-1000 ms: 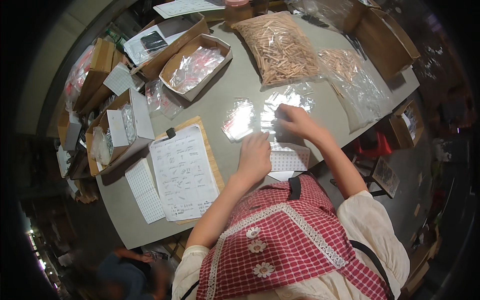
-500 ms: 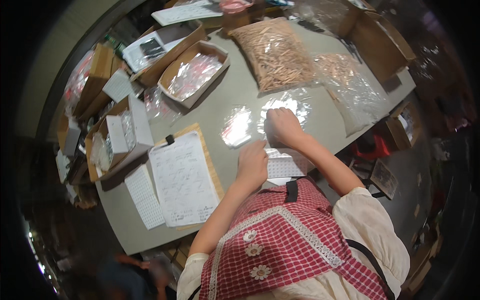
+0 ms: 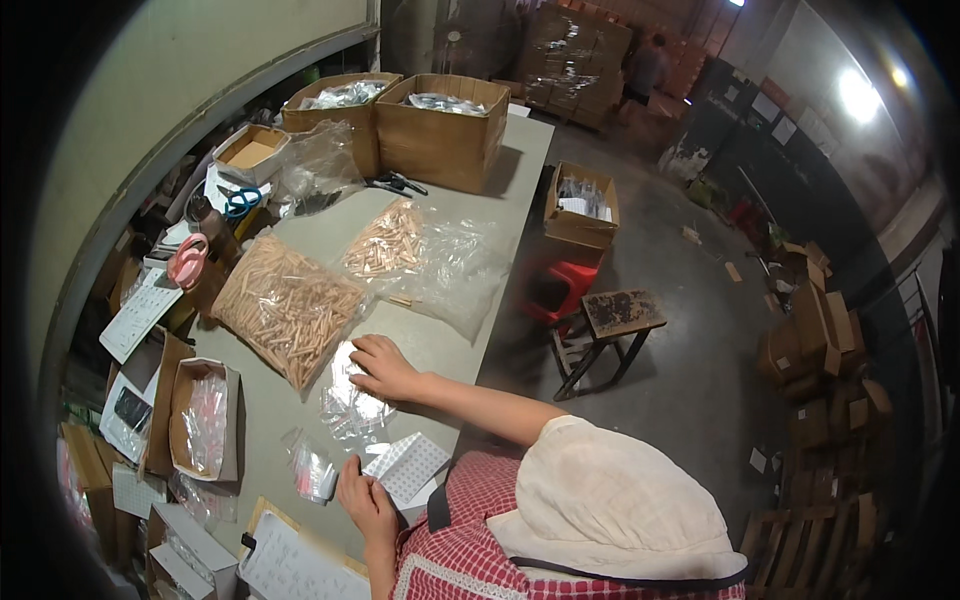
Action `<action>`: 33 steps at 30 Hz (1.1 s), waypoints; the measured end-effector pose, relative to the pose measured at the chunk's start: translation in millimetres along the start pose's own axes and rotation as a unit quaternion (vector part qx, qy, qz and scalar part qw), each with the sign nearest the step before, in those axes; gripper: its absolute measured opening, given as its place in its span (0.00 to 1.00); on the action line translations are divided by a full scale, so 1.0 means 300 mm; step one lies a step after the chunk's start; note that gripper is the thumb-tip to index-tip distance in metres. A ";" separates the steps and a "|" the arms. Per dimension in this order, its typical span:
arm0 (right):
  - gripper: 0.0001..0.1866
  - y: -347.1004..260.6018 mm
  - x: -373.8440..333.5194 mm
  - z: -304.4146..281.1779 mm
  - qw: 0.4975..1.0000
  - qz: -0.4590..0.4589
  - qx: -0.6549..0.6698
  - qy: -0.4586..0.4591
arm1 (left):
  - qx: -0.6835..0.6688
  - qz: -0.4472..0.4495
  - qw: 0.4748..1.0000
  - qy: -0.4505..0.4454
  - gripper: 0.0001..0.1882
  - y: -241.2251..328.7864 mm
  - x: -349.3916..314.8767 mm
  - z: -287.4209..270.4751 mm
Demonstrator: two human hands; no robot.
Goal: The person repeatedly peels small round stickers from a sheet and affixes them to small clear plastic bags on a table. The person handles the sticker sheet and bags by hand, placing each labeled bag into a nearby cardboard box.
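My right hand (image 3: 388,371) lies on a shiny pile of small clear plastic bags (image 3: 352,412), its fingers spread over them. Closer to me, my left hand (image 3: 367,503) rests at the left edge of white sheets of printed labels (image 3: 412,466), fingers loosely stretched and apart, with nothing visible in them. A smaller bunch of clear bags (image 3: 312,470) is just left of that hand. Beyond the right hand stands a large clear bag full of small wooden pegs (image 3: 285,312). An opened bag (image 3: 455,270) beside it has loose wooden pegs (image 3: 385,240) at its mouth.
A clipboard (image 3: 300,560) lies at the near left. Open boxes (image 3: 205,420) of bags line the left side, with pink-handled scissors (image 3: 187,262) and blue scissors (image 3: 240,202). Cartons (image 3: 440,130) stand at the far end. A stool (image 3: 622,315) is right of the table.
My view has swung to the right, bringing in the floor, the stool and a distant person. The right hand stays on the bags, its fingers more spread; the left stays by the label sheets.
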State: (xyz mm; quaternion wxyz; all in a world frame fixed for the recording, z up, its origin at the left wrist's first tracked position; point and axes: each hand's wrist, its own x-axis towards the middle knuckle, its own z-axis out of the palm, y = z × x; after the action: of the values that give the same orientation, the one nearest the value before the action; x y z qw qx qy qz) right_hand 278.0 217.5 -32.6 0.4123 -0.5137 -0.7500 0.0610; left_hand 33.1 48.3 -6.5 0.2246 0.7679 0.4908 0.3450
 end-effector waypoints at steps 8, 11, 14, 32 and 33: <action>0.20 -0.034 0.008 -0.002 0.990 -0.030 0.136 0.009 | 0.004 0.038 0.999 0.023 0.05 -0.018 0.011 -0.012; 0.32 -0.059 0.020 -0.004 0.996 -0.086 0.016 -0.031 | -0.035 0.038 0.999 0.012 0.05 0.030 0.074 -0.011; 0.37 -0.151 0.040 -0.016 0.975 -0.041 0.069 -0.205 | -0.065 0.009 0.998 0.011 0.04 0.064 0.074 -0.048; 0.13 -0.194 0.034 -0.007 0.963 -0.183 0.078 -0.183 | -0.403 -0.238 0.745 0.476 0.17 -0.018 -0.409 -0.374; 0.13 -0.220 0.102 0.003 0.965 -0.153 0.107 -0.186 | -0.407 -0.244 0.733 0.488 0.18 -0.029 -0.431 -0.373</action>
State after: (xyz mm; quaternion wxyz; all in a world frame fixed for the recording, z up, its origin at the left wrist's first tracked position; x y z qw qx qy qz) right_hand 225.9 212.3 17.8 0.3229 -0.3253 -0.8720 0.1718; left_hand -92.4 -64.9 21.6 0.3222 0.1830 0.5161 0.7722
